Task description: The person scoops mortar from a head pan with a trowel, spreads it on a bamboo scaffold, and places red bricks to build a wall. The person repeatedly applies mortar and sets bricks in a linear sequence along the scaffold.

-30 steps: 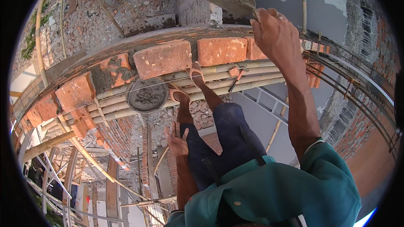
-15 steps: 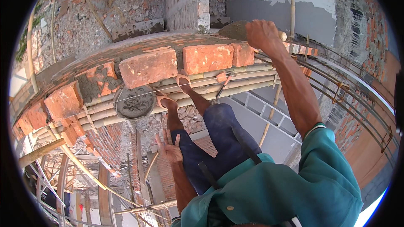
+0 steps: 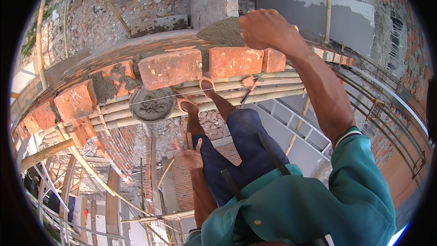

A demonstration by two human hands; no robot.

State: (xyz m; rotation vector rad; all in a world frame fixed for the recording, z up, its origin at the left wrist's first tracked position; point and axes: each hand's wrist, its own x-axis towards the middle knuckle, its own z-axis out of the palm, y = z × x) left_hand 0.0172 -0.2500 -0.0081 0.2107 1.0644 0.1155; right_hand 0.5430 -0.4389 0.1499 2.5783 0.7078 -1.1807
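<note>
My right hand is wrapped round the handle of a trowel. Its mortar-grey blade points left, over the wall top behind the standing bricks; whether it touches the wall I cannot tell. Below it, a large orange brick stands beside a smaller brick piece. Left of a mortar-smeared gap is another large brick. Fingers spread and holding nothing, my left hand hangs beside my left leg. Between the wall and my feet, a round pan of wet mortar rests on the bamboo poles.
I stand on lashed bamboo poles along the curved wall. A taut string crosses before the bricks. A dark-handled tool and a brick chip lie by my feet. Below are a ladder and, at right, steel bars.
My right hand and the trowel have swept left along the wall top, the blade now behind the gap between the large bricks. My left hand stays low and spread. The whole view has shifted slightly.
</note>
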